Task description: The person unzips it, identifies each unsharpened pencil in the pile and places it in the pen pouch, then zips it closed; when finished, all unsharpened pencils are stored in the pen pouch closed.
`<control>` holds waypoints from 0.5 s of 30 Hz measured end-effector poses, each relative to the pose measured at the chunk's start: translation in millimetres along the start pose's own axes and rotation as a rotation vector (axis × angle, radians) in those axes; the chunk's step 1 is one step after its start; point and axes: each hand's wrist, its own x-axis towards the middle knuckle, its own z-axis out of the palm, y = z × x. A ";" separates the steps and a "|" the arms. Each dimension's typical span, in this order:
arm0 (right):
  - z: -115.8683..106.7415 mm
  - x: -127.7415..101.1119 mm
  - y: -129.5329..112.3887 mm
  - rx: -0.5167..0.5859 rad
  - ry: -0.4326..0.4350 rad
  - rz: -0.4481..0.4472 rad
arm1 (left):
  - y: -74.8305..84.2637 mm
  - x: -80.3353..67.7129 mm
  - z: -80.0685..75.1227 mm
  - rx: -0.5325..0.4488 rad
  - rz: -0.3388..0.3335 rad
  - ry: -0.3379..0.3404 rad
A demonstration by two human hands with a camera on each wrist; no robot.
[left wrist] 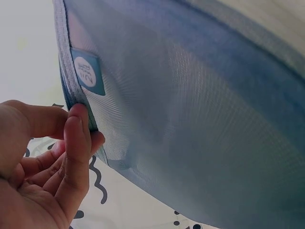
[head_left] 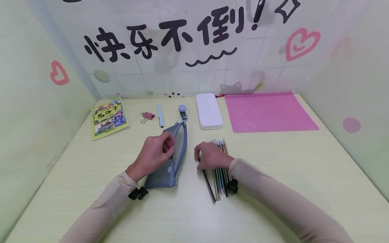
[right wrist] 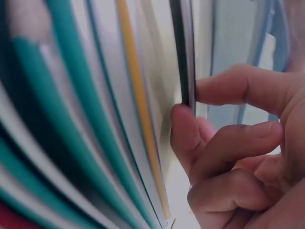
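My left hand (head_left: pixel 153 154) pinches the zipped edge of a blue-grey mesh pencil pouch (head_left: pixel 159 177). The pouch mouth gapes toward the right, and in the left wrist view thumb and fingertips meet on the edge below a small teal label (left wrist: pixel 88 71). Right of the pouch, my right hand (head_left: pixel 212 156) holds a dark pencil (head_left: pixel 209 186) between thumb and finger. That pencil slants beside a row of several pencils (head_left: pixel 219 182), which the hand and wrist partly cover. In the right wrist view, green, white and yellow pencil barrels (right wrist: pixel 138 95) lie close to the pinched one.
Along the back are a yellow comic-covered booklet (head_left: pixel 110 119), a pink binder clip (head_left: pixel 148 115), a light blue pen (head_left: pixel 160 115), a small blue stapler (head_left: pixel 183 113), a white case (head_left: pixel 209 111) and a pink sheet-like folder (head_left: pixel 270 113). Printed walls enclose the table (head_left: pixel 304 175) behind and at both sides.
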 end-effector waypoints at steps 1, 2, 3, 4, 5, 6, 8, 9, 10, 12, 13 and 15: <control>-1.2 0.1 0.4 0.023 0.005 0.002 | -0.5 -0.6 -0.5 -0.002 0.001 0.003; -2.8 0.1 0.7 0.053 0.009 0.003 | -1.1 -1.3 -0.8 -0.001 0.002 0.005; -4.4 0.1 0.9 0.081 0.013 0.003 | -1.9 -1.8 -1.1 0.001 0.002 0.008; -6.3 -0.5 2.2 0.112 0.023 0.004 | -1.9 -1.4 -0.7 0.000 0.005 0.007; -8.4 -0.8 3.1 0.143 0.032 0.005 | -1.9 -1.1 -0.2 -0.001 0.009 0.006; -10.6 -1.2 3.7 0.179 0.043 0.004 | -1.8 -0.9 0.3 -0.002 0.010 0.006; -15.2 -1.1 4.1 0.249 0.065 -0.004 | -1.5 -0.7 0.9 -0.003 0.009 0.004; -17.4 -0.8 3.7 0.283 0.077 -0.009 | -1.4 -0.5 1.3 -0.004 0.008 0.003; -19.4 -0.3 3.1 0.310 0.089 -0.013 | -1.1 -0.6 1.7 -0.006 0.009 0.002; -22.7 0.3 1.2 0.350 0.108 -0.021 | -0.4 -0.8 2.2 -0.009 0.010 0.000; -23.6 0.7 0.4 0.366 0.117 -0.019 | -0.1 -0.9 2.7 -0.012 0.009 -0.003; -23.9 2.0 -1.0 0.391 0.137 -0.017 | 0.1 -1.3 3.7 -0.016 0.009 -0.006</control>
